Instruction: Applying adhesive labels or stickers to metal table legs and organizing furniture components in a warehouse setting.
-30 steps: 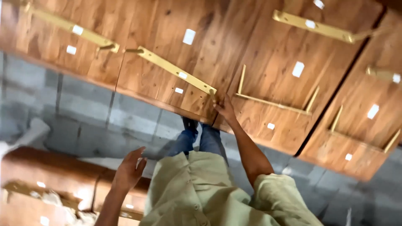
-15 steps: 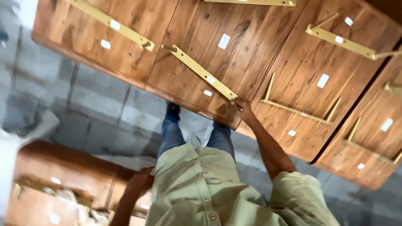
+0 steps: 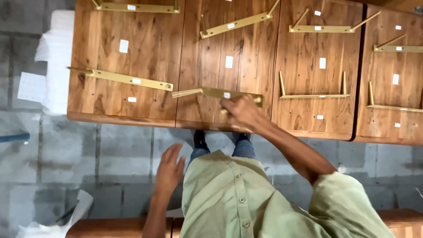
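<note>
Since the earlier frames, the view has swung level, so the wooden panels [image 3: 211, 66] now run straight across the top, and the right hand [image 3: 240, 110] has come to rest on a brass bracket [image 3: 211, 93] near the panels' front edge.

Far left: white foam sheets [image 3: 55, 57] lie under the end of the leftmost panel, above a grey tiled floor [image 3: 88, 150]. On that panel a long brass bar [image 3: 125, 79] lies at a slight slant, with small white stickers near it.

Lower left of centre: the left hand [image 3: 169, 169] hangs free over the floor, fingers spread and loose, touching nothing, well apart from the bracket.

Centre: the bracket lies flat on the second panel, one end reaching left toward the seam between panels. The right hand's grip covers the bracket's right end; the fingers curl down over the metal, pressing on it, but whether they pinch it or only press cannot be told. The bracket's free length extends to the left of the hand.

Below centre: the person's pale green shirt [image 3: 238, 202] and dark shoes [image 3: 200, 140] show at the panel edge.

Right: a U-shaped brass frame [image 3: 313, 94] lies on the third panel, just beside the right hand; further frames lie beyond.
</note>
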